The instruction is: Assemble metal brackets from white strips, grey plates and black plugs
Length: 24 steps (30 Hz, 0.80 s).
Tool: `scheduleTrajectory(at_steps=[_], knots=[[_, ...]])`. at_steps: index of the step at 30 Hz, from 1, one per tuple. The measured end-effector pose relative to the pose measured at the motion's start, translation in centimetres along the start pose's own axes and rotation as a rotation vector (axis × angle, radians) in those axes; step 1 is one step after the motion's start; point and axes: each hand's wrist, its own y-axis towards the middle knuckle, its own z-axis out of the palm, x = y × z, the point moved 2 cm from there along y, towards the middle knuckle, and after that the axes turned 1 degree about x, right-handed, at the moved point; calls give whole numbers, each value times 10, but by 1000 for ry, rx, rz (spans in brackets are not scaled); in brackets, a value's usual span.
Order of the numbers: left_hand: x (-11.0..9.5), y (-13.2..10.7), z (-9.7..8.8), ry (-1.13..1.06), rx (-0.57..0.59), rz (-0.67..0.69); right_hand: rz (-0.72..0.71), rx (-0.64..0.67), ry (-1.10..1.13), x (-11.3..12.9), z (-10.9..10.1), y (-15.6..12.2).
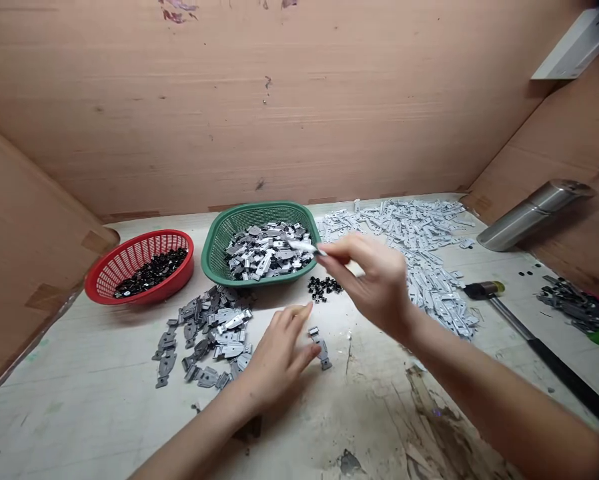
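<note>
My right hand [379, 280] is raised near the green basket [219, 230] and pinches a small light-grey metal piece [307, 247] between thumb and fingers, its tip over the basket's rim. The basket holds many grey metal pieces. My left hand [279, 357] rests on the table with fingers curled, touching a loose pile of dark grey metal plates [204, 337]. One small grey plate [321, 347] lies just by its fingertips. A little heap of tiny black parts [323, 287] sits in front of the basket.
A red basket [129, 257] of black parts stands at the left. Light-grey pieces [419, 247] are spread across the right. A hammer [529, 340], a steel flask [529, 213] and dark scraps [572, 303] lie far right. Cardboard walls enclose the table.
</note>
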Motion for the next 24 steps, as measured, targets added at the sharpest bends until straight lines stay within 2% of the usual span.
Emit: scheduleTrajectory(at_steps=[2, 4, 6, 10, 13, 18, 21, 24], knots=[[6, 2, 5, 197, 5, 80, -45, 156, -139, -7, 7, 36], [9, 4, 9, 298, 5, 78, 32, 330, -295, -21, 14, 51], [10, 5, 10, 321, 2, 22, 117, 442, -388, -38, 17, 42], [5, 3, 8, 244, -4, -48, 170, 591, -391, -64, 24, -11], [4, 0, 8, 99, -1, -106, 208, 611, -387, -71, 36, -41], [8, -4, 18, -287, 117, -372, 270, 537, -356, -67, 54, -52], [9, -6, 24, -530, 162, -507, 296, 513, -252, -63, 49, -55], [8, -7, 26, -719, 173, -552, 341, 504, -114, -60, 36, -61]])
